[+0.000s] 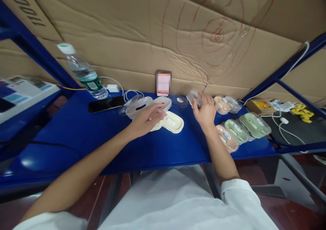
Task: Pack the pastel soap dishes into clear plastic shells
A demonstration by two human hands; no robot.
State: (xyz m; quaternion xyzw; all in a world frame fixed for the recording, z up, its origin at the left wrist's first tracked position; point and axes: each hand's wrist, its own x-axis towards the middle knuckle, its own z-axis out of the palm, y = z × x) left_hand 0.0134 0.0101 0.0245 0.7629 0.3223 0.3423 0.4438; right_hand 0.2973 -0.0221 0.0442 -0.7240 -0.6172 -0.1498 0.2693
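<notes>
My left hand hovers at the middle of the blue table with its fingers stretched out, holding nothing that I can see. It partly covers a cream-coloured dish with a recessed oval centre. Just behind it lie white translucent dishes with dark oval openings. My right hand grips a clear plastic cover between thumb and fingers, partly hidden by the hand and slightly blurred. Close to the right hand sits a peach dish, with a clear piece beside it.
Green dishes and another peach dish in clear plastic stand at right. A phone leans against the cardboard wall. A water bottle and a black phone are at left. Blue posts flank the table.
</notes>
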